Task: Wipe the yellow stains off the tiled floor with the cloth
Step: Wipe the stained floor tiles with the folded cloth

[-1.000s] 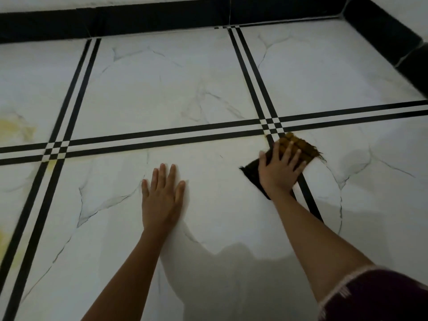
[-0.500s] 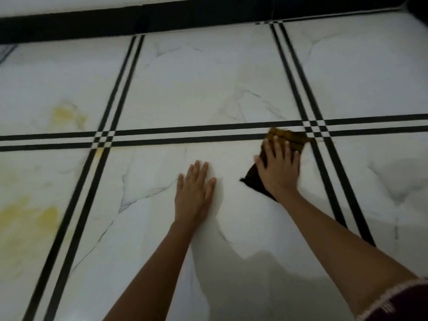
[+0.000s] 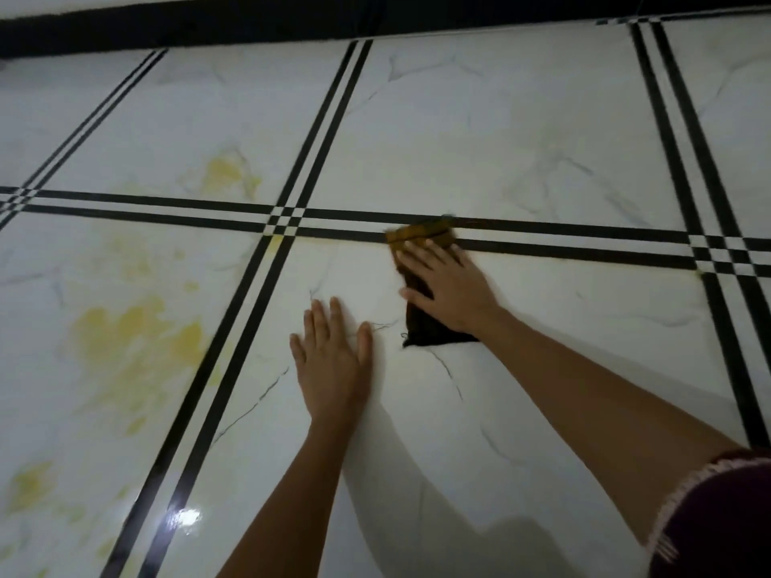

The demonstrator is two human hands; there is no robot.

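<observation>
My right hand (image 3: 444, 287) presses flat on a dark cloth (image 3: 423, 327) whose far end is stained yellow-brown and lies across the black horizontal tile stripes. To its near left, my left hand (image 3: 331, 360) rests flat on the white marbled floor (image 3: 542, 348), fingers together, holding nothing. A large yellow stain (image 3: 133, 340) spreads over the tile left of the vertical stripes. A smaller yellow stain (image 3: 227, 173) lies on the tile beyond it. A thin yellow smear (image 3: 275, 243) sits at the stripe crossing, left of the cloth. Fainter yellow patches (image 3: 33, 486) show at the near left.
Black double stripes (image 3: 233, 348) divide the white tiles into large squares. A black skirting band (image 3: 292, 22) runs along the far wall. My dark sleeve (image 3: 721, 523) with a pale trim fills the bottom right corner. A light glare (image 3: 185, 517) reflects on the near floor.
My right hand has slid the cloth to the left along the horizontal stripes. The view has swung left, bringing more of the yellow stains into sight. My left hand stays planted.
</observation>
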